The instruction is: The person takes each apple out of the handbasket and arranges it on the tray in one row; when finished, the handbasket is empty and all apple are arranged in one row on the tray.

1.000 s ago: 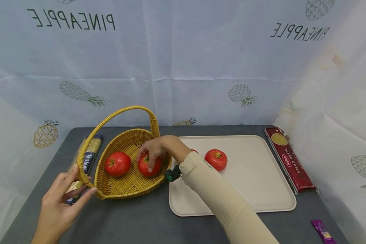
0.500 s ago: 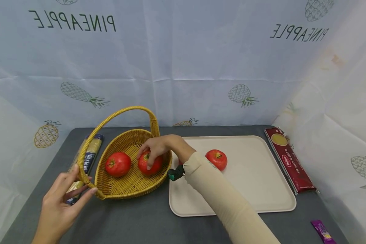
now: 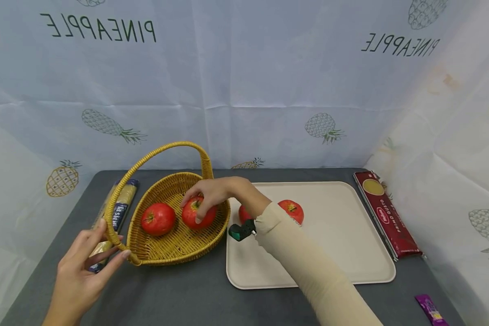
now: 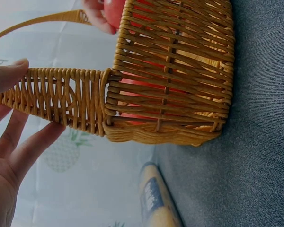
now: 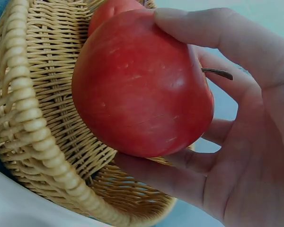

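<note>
While my left hand (image 3: 79, 267) pinches the arched handle (image 3: 113, 199) of a yellow woven wicker basket (image 3: 175, 253) at its 8 o'clock side, my right hand (image 3: 213, 194), half curled, grips a round glossy red apple (image 3: 192, 215) at the basket's 3 o'clock side. A second round red apple (image 3: 157, 219) lies inside at 9 o'clock. At 3 o'clock from the basket, I note a rectangular cream tray (image 3: 346, 240) bearing two further red apples (image 3: 293, 210).
</note>
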Motion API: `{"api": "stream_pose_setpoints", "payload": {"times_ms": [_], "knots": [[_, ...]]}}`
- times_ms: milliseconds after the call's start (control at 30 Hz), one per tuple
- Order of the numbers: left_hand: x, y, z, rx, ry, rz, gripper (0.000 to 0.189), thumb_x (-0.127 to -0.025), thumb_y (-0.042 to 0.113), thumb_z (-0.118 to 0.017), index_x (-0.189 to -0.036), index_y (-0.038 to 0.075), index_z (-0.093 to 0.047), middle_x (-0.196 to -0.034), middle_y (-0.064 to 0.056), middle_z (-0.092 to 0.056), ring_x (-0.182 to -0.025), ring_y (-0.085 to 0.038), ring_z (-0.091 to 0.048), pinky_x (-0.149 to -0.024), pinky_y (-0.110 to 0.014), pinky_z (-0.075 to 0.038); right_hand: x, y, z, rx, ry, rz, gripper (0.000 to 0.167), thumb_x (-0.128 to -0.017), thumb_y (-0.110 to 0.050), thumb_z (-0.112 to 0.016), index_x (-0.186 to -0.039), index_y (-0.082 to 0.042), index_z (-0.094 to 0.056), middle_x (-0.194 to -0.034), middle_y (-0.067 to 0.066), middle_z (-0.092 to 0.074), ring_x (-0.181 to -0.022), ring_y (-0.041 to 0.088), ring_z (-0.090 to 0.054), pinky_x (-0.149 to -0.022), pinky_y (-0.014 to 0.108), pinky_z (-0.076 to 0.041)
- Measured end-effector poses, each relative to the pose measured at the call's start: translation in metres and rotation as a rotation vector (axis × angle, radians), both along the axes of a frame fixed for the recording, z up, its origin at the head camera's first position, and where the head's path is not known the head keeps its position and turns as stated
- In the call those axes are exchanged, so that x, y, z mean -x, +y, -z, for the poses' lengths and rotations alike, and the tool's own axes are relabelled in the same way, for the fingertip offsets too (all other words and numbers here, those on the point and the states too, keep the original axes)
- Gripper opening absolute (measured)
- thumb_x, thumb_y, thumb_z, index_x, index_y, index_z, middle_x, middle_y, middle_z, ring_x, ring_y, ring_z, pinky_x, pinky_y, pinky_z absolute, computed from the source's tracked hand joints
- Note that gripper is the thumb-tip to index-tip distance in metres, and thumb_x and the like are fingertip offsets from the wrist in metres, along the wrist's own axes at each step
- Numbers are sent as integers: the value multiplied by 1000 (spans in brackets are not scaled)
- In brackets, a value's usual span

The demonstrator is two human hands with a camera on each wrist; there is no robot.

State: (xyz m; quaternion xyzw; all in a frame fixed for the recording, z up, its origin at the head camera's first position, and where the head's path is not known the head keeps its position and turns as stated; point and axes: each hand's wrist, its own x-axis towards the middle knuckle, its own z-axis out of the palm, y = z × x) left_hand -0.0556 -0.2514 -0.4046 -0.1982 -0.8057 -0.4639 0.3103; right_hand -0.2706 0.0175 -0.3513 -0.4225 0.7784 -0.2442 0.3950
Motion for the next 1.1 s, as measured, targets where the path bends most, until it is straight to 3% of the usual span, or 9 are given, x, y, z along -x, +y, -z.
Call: {"api": "stream_pose_setpoints", "payload": {"times_ms": [167, 500, 867, 1100], "knots": [[-1, 0, 0, -3, -11, -9, 86, -87, 43, -71, -151, -7, -41, -118, 11, -57, -111, 4, -62, -87, -3, -57, -1, 8, -6, 22, 7, 3, 63, -86, -32, -78, -145, -21, -58, -139, -3, -56, -127, 14, -51, -98, 23, -59], [-3, -1, 0, 3, -24, -11, 86, -87, 43, -69, -151, -8, -40, -118, 11, -56, -112, 5, -62, -87, -3, -57, -5, 25, -22, 38, 82, 2, 58, -85, -40, -78, -140, -32, -61, -136, -9, -60, -128, 11, -51, -102, 26, -57], [-2, 0, 0, 5, -18, -1, 86, -88, 43, -69, -151, -8, -40, -118, 11, -57, -112, 4, -61, -88, -4, -57, -12, 57, -33, 81, 67, 63, 58, -85, -36, -77, -140, -26, -62, -133, -4, -61, -125, 16, -55, -95, 27, -63], [0, -1, 2, -9, 1, 22, 85, -88, 39, -71, -151, -9, -40, -119, 9, -57, -113, 2, -62, -88, -5, -58, -16, 86, -43, 85, 130, 99, 60, -82, -36, -76, -140, -25, -62, -131, -2, -63, -124, 18, -53, -93, 29, -63]]}}
